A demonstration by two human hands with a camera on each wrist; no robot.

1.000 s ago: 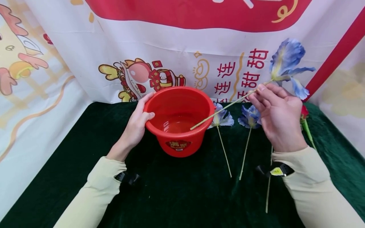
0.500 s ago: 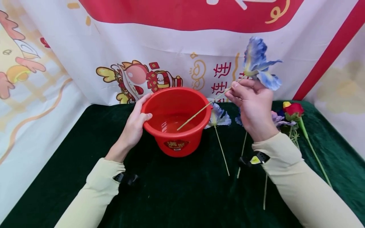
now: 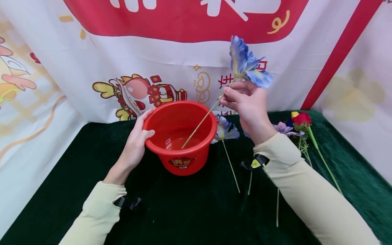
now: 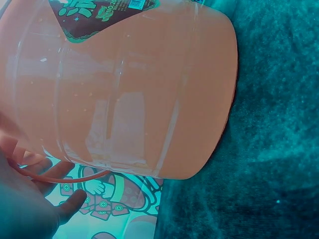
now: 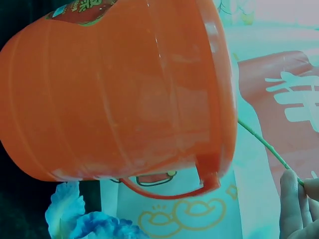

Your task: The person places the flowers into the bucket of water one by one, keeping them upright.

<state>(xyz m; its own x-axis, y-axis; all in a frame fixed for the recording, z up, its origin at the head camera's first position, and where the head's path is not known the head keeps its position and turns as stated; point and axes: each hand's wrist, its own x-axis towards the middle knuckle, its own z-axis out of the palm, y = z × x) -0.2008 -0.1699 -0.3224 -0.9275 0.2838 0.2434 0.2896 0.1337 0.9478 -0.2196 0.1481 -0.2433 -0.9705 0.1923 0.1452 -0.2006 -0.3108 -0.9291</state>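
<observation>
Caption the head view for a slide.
The left hand holds a red bucket while the right hand pinches a blue flower by its stem, the lower end inside the bucket.

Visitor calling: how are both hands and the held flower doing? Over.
Left hand holds red bucket by rim. Right hand pinches blue flower by stem, lower end inside bucket. Nothing seen in the way.

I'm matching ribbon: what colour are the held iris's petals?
The petals are blue with cream patches, clearest in the head view.
</observation>
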